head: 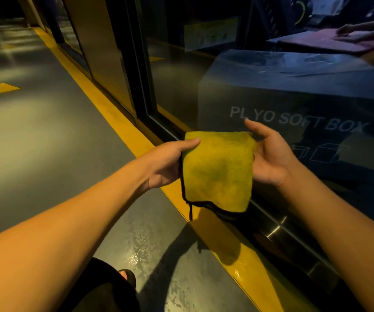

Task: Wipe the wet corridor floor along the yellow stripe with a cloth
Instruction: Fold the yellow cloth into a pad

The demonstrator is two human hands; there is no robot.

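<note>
Holding the folded yellow microfiber cloth (217, 170) up in mid-air, so no wiping is going on right now. The left hand (170, 163) pinches its left edge with the thumb on top, and the right hand (269, 154) cups the right edge with fingers loosely curled behind it. Below the hands runs the yellow stripe (114, 115), right along the glass wall (283, 97). Down below the left forearm the grey floor (145, 248) has a shiny wet patch, so looks like most of the job is still left. The cloth needs to get down there first.
</note>
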